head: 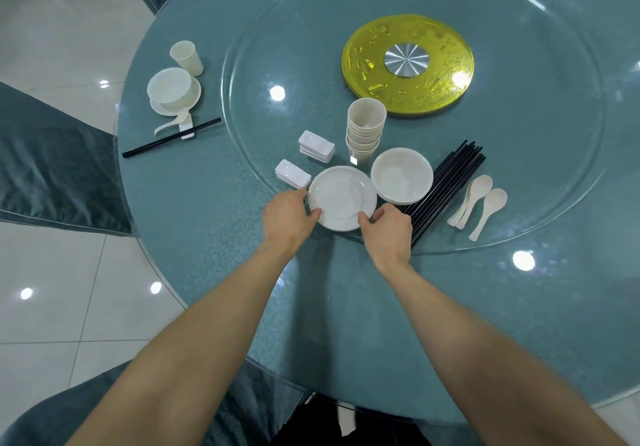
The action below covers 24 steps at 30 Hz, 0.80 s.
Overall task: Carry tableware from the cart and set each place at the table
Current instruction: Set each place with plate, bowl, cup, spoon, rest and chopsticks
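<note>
A stack of white plates (341,196) sits at the near edge of the glass turntable (554,134). My left hand (289,217) grips its left rim, thumb on top. My right hand (388,229) pinches its near right rim. Behind the plates stand stacked cream cups (365,127), stacked white bowls (401,175), a bundle of black chopsticks (446,186), several cream spoons (479,203) and two piles of white chopstick rests (316,146) (292,173). At the far left a place setting is laid: cup (185,57), bowl on plate (171,89), spoon and chopsticks (171,137).
The round table (207,203) has a teal cloth under glass. A gold disc with a metal hub (407,63) marks the turntable's centre. Teal-covered chairs stand at the left (52,168) and near bottom left (69,411). White tiled floor lies to the left.
</note>
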### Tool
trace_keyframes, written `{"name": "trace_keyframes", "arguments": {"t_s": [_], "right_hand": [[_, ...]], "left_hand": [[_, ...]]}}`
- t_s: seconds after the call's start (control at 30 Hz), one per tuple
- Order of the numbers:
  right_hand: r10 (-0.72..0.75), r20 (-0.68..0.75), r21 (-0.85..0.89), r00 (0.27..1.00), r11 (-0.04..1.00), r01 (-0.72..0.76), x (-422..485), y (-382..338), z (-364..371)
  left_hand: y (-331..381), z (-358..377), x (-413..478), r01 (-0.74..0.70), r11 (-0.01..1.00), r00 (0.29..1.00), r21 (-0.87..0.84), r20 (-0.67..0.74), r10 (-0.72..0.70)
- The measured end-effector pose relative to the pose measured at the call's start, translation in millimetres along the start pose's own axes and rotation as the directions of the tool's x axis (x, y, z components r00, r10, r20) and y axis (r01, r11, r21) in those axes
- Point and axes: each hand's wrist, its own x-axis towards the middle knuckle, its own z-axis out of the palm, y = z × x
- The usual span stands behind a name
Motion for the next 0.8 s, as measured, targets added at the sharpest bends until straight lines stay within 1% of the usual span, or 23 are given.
{"name": "trace_keyframes", "arguments": {"t_s": [0.13,0.23,0.37,0.5,0.6,0.67,0.73,0.8], "right_hand": [[-0.031,-0.009,-0.041,0.999,0.999,0.031,-4.0,-2.9,-0.2],[-0.057,-0.003,-0.073,0.998,0.996,0.057,-5.7,-3.9,-1.4],[-0.072,0.001,-0.087,0.997,0.994,0.072,-8.2,-3.7,-3.8],[-0.085,-0.024,-0.080,0.996,0.993,0.083,-15.8,-6.5,-5.5],[-0.081,-0.049,-0.027,0.995,0.996,0.080,-27.7,-12.4,-4.5],[-0.093,-0.056,0.060,0.994,0.993,0.097,-36.1,-16.7,-2.6],[-0.120,-0.034,0.168,0.992,0.978,0.124,-45.5,-23.5,2.3],[-0.150,0.004,0.223,0.989,0.964,0.145,-55.0,-33.4,9.6]], "left_hand": [[2.5,-0.8,-4.7,-0.009,1.000,1.000,-0.001,-0.023,0.009],[4.9,-3.8,-7.1,-0.006,0.998,0.999,-0.057,-0.051,0.003],[7.1,-6.7,-11.1,0.009,0.979,0.996,-0.204,-0.090,-0.028],[3.7,-7.5,-19.0,0.011,0.944,0.994,-0.328,-0.098,-0.046],[-7.5,-9.9,-26.1,0.024,0.918,0.991,-0.397,-0.110,-0.073],[-19.3,-12.3,-30.2,0.030,0.904,0.989,-0.427,-0.119,-0.089],[-34.3,-16.7,-35.9,0.040,0.895,0.986,-0.445,-0.126,-0.106],[-50.6,-21.0,-42.1,0.052,0.889,0.983,-0.456,-0.136,-0.127]]}}
